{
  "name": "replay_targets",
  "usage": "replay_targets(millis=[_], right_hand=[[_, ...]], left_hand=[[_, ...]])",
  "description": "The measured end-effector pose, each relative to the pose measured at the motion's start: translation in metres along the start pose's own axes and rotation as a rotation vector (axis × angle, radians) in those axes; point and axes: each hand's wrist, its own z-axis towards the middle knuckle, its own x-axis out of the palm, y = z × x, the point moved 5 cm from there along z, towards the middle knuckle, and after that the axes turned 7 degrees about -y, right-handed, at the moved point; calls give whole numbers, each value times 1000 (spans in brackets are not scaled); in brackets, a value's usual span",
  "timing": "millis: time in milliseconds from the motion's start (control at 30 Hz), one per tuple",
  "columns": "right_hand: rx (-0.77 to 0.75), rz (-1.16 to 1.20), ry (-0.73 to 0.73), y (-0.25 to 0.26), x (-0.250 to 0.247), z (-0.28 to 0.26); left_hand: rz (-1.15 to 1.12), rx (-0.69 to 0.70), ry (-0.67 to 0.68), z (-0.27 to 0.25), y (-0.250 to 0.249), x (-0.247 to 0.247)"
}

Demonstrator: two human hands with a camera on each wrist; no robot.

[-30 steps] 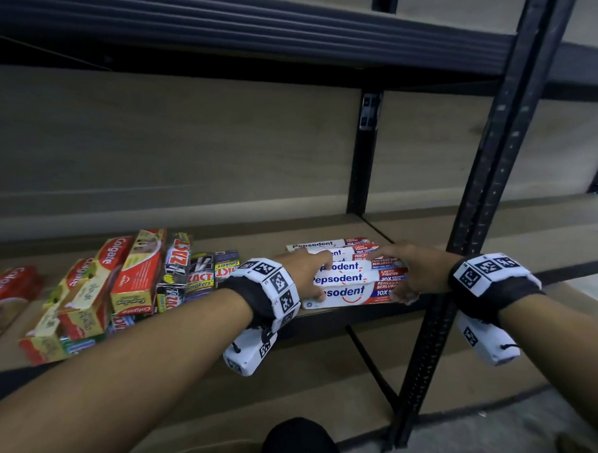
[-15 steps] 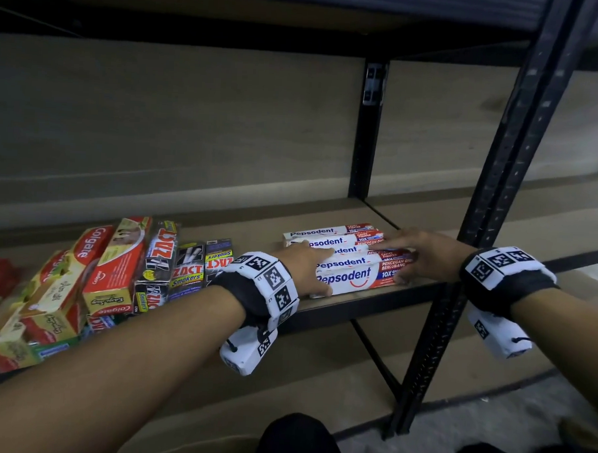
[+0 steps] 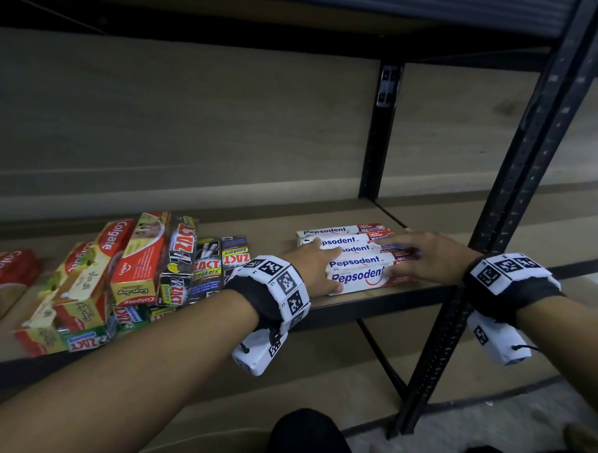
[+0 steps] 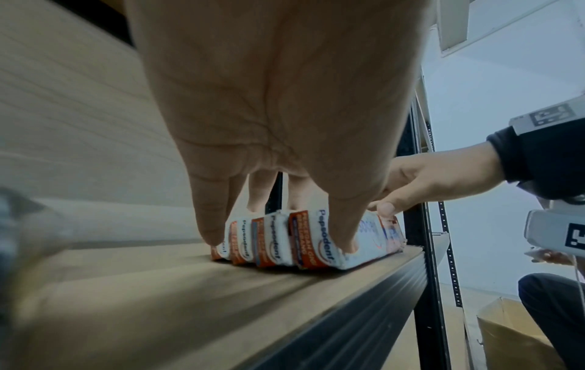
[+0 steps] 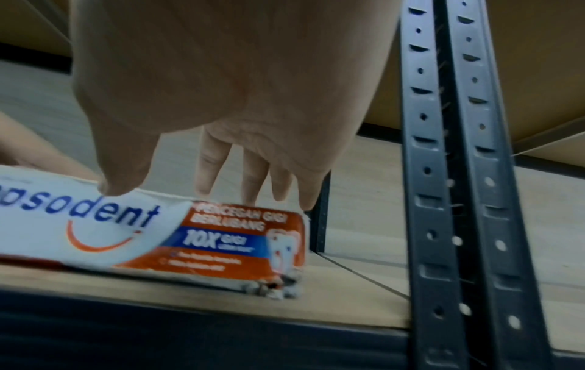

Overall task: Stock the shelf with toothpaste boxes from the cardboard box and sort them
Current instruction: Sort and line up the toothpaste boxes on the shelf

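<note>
Since one second ago, the five Pepsodent boxes (image 3: 356, 259) under the hands are drawn closer together, and now they lie in a tidy row with their ends more even. The left hand (image 3: 318, 266) is now flatter against the left ends of the boxes, fingers spread. The right hand (image 3: 418, 257) lies more on top of the right ends, its fingers stretched over them.

Both hands hide parts of the Pepsodent boxes (image 3: 358, 259); far-left Colgate box (image 3: 0, 278) is cropped.
</note>
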Motion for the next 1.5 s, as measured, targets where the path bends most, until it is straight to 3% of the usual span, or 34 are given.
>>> replay_targets(millis=[200, 467, 700, 1000, 1233, 1500], right_hand=[[-113, 24, -103, 58, -5, 1], [-347, 80, -160, 160, 3, 6], [-479, 169, -172, 244, 20, 13], [-551, 206, -124, 339, 41, 12], [-568, 72, -60, 385, 65, 15], [-563, -68, -60, 394, 86, 18]], left_hand=[[56, 33, -141, -29, 26, -21], [198, -52, -194, -94, 97, -59], [86, -166, -177, -160, 161, -85], [15, -255, -166, -219, 209, -84], [-10, -251, -249, -233, 226, -71], [25, -177, -355, -237, 230, -61]])
